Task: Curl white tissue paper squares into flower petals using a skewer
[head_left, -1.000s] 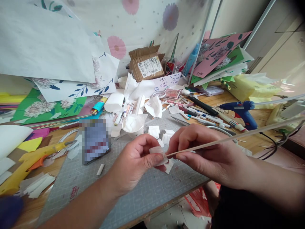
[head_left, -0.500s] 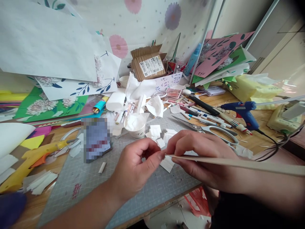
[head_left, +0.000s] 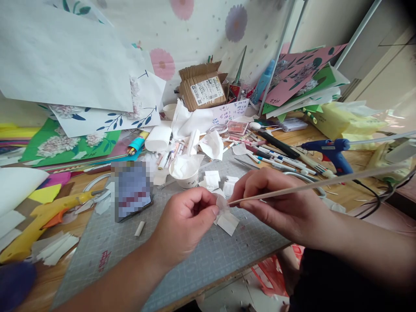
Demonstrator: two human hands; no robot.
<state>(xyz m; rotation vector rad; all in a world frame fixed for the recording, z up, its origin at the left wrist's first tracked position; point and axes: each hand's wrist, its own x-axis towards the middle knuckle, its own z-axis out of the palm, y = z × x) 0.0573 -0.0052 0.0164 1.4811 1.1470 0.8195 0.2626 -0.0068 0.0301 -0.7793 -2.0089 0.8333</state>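
Note:
My left hand (head_left: 185,227) is closed, thumb and forefinger pinching a small, thin, translucent piece of white paper (head_left: 222,204). In my right hand (head_left: 279,206) is a long, thin, pale stick (head_left: 318,185), gripped near its narrow end. Its tip meets the paper at my left fingertips; the far end slants up to the right. Just below the fingers, a small white paper square (head_left: 229,223) lies on the grey cutting mat (head_left: 195,277). Beyond my hands stand a paper cup (head_left: 184,171) with white stuff in it and more small paper squares (head_left: 212,180).
A phone (head_left: 133,190) stands on the mat's left side. Scissors (head_left: 245,163) lie partly behind my right hand, near a blue glue gun (head_left: 328,149). A yellow glue gun (head_left: 45,219) lies left. Pens, papers and a cardboard box (head_left: 201,86) crowd the back.
The stick's far end has swung upward as my right hand turned and rose slightly. More of the thin paper now shows between my hands. My left hand has barely moved.

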